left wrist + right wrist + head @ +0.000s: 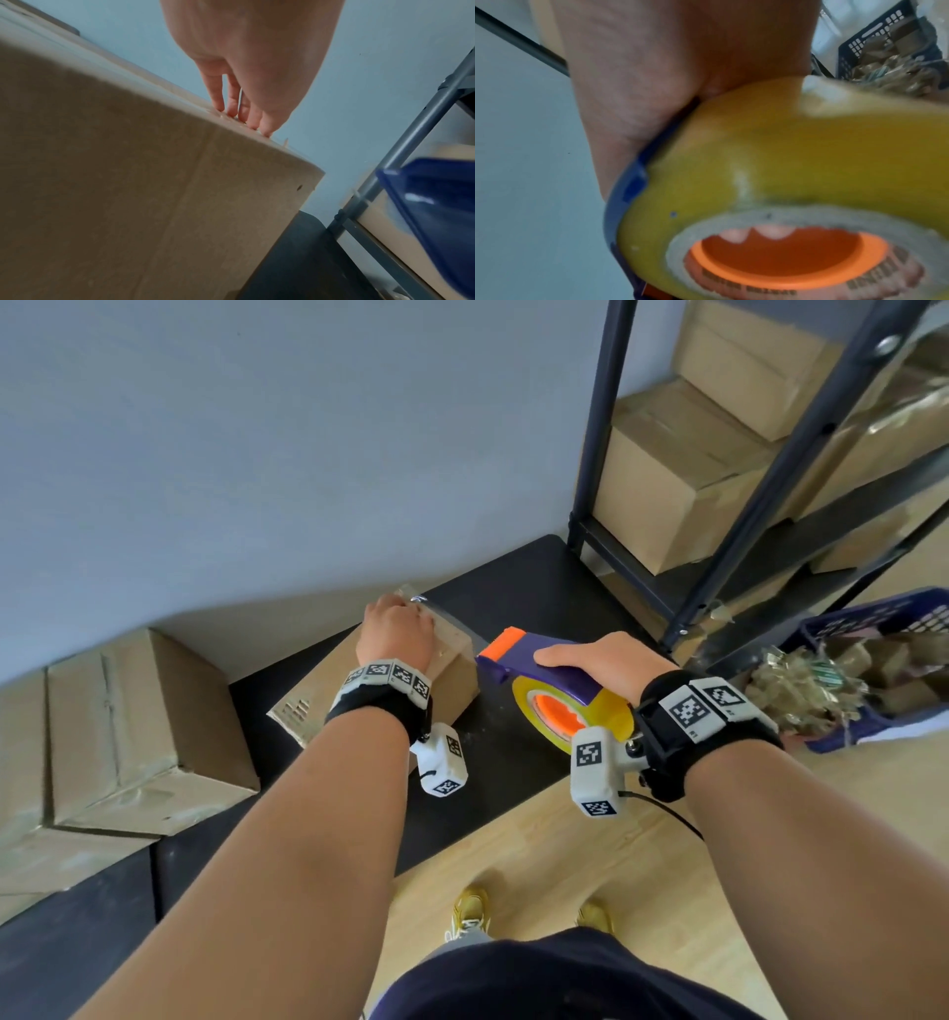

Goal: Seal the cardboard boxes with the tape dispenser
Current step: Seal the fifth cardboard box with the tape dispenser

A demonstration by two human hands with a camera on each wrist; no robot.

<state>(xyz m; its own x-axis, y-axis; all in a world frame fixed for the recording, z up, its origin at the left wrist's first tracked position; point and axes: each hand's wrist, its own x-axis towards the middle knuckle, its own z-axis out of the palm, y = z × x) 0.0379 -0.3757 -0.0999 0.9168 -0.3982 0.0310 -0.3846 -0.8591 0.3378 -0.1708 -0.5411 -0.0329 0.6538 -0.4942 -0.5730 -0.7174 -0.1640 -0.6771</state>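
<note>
A small cardboard box [452,675] lies on the black table [534,588], with a strip of clear tape [452,616] along its top. My left hand [398,629] presses down on the box top; in the left wrist view its straight fingers [231,97] touch the box [154,182] at its upper edge. My right hand [601,660] grips the purple and orange tape dispenser [518,654] just right of the box, orange tip by the box's corner. In the right wrist view my palm [667,71] wraps the blue frame over the yellowish tape roll [782,162].
Larger cardboard boxes [144,731] are stacked at the left of the table. A dark metal rack [595,454] with more boxes stands at the right. A blue crate [873,670] of scraps sits on the wooden floor. A grey wall runs behind the table.
</note>
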